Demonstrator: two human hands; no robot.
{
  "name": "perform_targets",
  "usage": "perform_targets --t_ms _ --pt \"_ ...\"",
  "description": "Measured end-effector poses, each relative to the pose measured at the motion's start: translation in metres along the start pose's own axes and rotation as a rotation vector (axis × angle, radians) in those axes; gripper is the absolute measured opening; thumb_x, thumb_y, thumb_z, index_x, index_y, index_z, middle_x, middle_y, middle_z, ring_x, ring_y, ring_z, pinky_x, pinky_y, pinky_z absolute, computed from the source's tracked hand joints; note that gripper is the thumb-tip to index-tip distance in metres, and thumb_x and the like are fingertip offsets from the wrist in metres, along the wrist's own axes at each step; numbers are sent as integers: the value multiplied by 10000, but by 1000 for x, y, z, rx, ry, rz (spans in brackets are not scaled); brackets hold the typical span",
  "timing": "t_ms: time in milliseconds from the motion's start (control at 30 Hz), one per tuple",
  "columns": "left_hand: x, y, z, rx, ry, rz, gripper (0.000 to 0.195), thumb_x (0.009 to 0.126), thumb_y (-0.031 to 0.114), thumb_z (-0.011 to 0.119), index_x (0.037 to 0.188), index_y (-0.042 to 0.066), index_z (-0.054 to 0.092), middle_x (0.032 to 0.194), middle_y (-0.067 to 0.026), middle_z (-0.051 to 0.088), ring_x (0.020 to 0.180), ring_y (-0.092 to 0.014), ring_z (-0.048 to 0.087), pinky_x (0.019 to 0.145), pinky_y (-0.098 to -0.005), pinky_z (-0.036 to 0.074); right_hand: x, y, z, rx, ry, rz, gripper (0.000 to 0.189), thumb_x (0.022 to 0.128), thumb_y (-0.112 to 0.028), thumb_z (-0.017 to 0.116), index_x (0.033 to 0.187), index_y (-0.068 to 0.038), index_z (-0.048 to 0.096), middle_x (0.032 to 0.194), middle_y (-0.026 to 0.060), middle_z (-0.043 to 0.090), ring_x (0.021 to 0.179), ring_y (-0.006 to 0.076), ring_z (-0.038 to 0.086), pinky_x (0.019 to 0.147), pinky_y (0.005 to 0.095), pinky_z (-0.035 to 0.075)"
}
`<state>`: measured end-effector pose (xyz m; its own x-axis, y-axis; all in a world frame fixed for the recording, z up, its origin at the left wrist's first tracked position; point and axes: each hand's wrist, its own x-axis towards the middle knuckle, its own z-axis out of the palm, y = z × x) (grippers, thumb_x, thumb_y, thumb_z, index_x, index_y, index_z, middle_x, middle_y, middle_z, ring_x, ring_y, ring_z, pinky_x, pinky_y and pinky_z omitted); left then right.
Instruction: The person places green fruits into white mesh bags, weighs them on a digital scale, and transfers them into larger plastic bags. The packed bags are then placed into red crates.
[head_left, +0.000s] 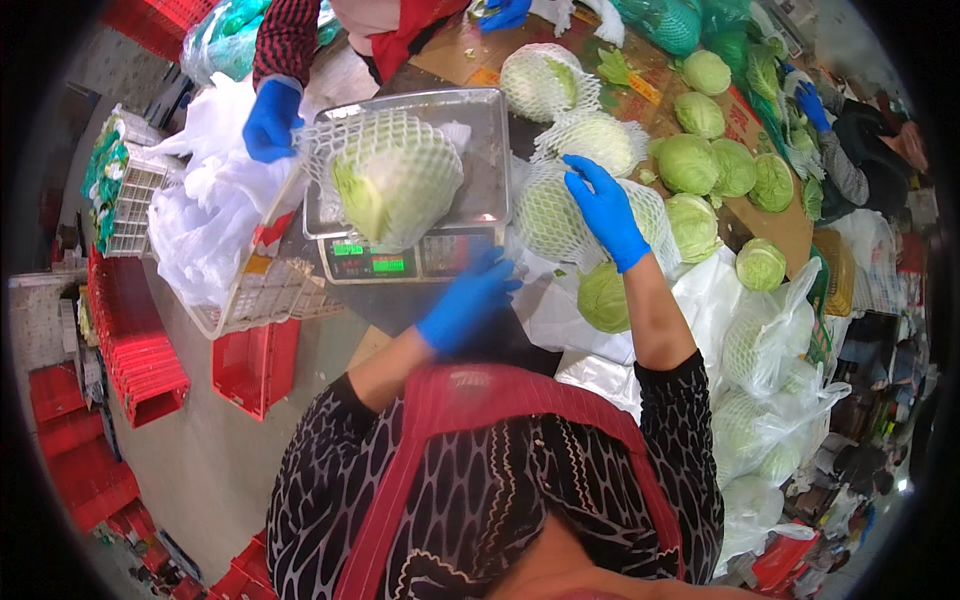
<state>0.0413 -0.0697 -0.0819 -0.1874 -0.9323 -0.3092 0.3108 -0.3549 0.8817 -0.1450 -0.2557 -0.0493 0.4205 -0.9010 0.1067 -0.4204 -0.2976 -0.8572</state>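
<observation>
A large cabbage in a white foam net (397, 180) rests on the metal pan of a digital scale (480, 202); the scale's green display is lit. My left hand (469, 304), in a blue glove and blurred, is just in front of the scale's near right corner, with nothing visible in it. My right hand (604, 210), also gloved in blue, lies on a netted cabbage (551, 210) right of the scale, fingers spread. Behind that one sit two more netted cabbages (607, 142) (540, 79). A bare green cabbage (604, 296) lies below my right wrist.
Across the table, a co-worker's gloved hand (271, 124) is at the net's left end. Several bare cabbages (686, 163) stand at right, by bagged cabbages (757, 345). A crate (247, 300) of white foam nets (217, 202) is at left, near red crates (255, 367). Another person's glove (810, 105) shows far right.
</observation>
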Motion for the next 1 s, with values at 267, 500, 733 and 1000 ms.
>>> perform_targets --t_ms 267,500,733,1000 --pt "51 -4 26 -625 178 -342 599 891 421 616 1322 72 391 1244 -90 483 1092 -254 532 949 -367 439 12 17 31 -495 -86 -77 360 915 -299 545 1172 -53 603 1160 196 599 1075 375 552 919 433 443" --pt "47 -6 56 -1020 -26 -284 575 922 385 581 1375 127 337 1320 -100 430 1173 -250 486 963 -388 442 -60 -33 26 -257 174 -287 286 830 -140 637 1102 -55 632 1156 172 602 1121 361 537 965 431 411" --pt "3 68 36 -289 271 299 604 922 103 539 1449 110 243 1321 -106 437 1165 -215 487 950 -360 448 -59 -94 12 209 174 -300 510 867 -78 571 1344 -4 408 1455 192 321 1344 300 326 1112 408 249" --pt "-27 80 -8 -227 403 278 684 889 109 575 1478 130 229 1324 -97 439 1166 -216 487 939 -351 447 9 -65 81 212 153 -54 572 946 -194 546 1450 -66 306 1376 141 419 1242 212 422 1023 318 365"
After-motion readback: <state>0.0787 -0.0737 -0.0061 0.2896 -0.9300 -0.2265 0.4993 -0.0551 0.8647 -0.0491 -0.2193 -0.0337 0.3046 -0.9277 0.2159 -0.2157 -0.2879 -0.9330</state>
